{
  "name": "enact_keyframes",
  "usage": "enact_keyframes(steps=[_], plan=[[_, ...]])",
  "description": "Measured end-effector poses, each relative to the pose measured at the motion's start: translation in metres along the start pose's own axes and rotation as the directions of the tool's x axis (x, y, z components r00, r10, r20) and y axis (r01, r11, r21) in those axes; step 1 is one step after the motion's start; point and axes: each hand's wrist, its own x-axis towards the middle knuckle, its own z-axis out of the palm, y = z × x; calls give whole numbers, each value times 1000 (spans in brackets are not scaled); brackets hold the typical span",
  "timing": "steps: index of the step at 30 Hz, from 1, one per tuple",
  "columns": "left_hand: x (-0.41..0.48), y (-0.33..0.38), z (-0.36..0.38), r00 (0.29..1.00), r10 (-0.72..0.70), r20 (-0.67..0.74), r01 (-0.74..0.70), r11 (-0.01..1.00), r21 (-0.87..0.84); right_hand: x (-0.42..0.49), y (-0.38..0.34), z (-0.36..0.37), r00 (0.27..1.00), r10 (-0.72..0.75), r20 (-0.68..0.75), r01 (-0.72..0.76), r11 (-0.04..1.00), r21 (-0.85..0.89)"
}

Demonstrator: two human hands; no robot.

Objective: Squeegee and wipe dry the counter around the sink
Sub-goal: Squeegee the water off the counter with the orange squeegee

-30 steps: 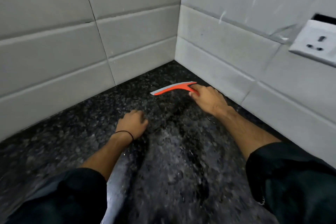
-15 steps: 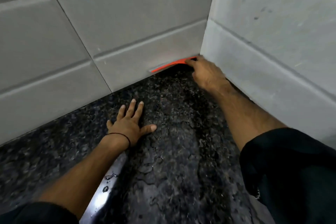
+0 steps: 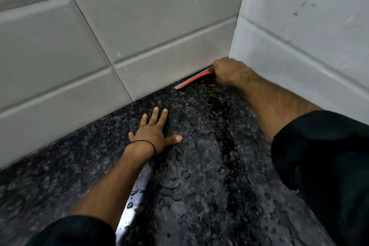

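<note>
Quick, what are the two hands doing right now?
Left hand: open, fingers spread flat on the wet counter.
Right hand: gripping the orange squeegee in the wall corner.

A single head-worn view looks forward and steeply down onto the dark counter (image 3: 199,166), aimed at the tiled wall corner (image 3: 235,54). It's in close. The corner sits upper right of centre, with the right hand (image 3: 229,72) gripping the squeegee (image 3: 193,81) at its foot. The left hand (image 3: 151,134) lies flat on the counter, nearer the camera.
</note>
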Motion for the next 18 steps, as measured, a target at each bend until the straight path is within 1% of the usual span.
enact_keyframes(steps=[2,5,7,9,10,12,14,16,18], plan=[[1,0,-1,1000,11,0,-11,1000,-5,-9,0,-2,999,2,44,-2,1000,-8],[3,0,-5,1000,12,0,-12,1000,-12,-38,5,-15,989,53,137,-47,998,-42],[-8,1,-11,999,31,15,-31,999,-20,-79,13,-16,979,98,176,-90,994,-54],[-6,-1,-11,1000,-4,-22,2,999,-52,-105,23,-8,976,86,202,-74,995,-65],[-13,0,-11,999,7,-46,-10,998,-68,-128,30,-3,970,92,224,-76,994,-80],[-38,7,-3,992,59,-109,-67,995,-74,-178,44,5,959,122,256,-103,991,-87],[-63,18,12,983,111,-146,-118,992,-42,-221,62,10,950,158,268,-138,986,-93],[-84,25,27,986,140,-85,-140,990,14,-258,69,13,923,229,311,-207,973,-103],[-92,23,36,992,127,-25,-126,991,47,-284,65,8,895,251,368,-225,968,-113]])
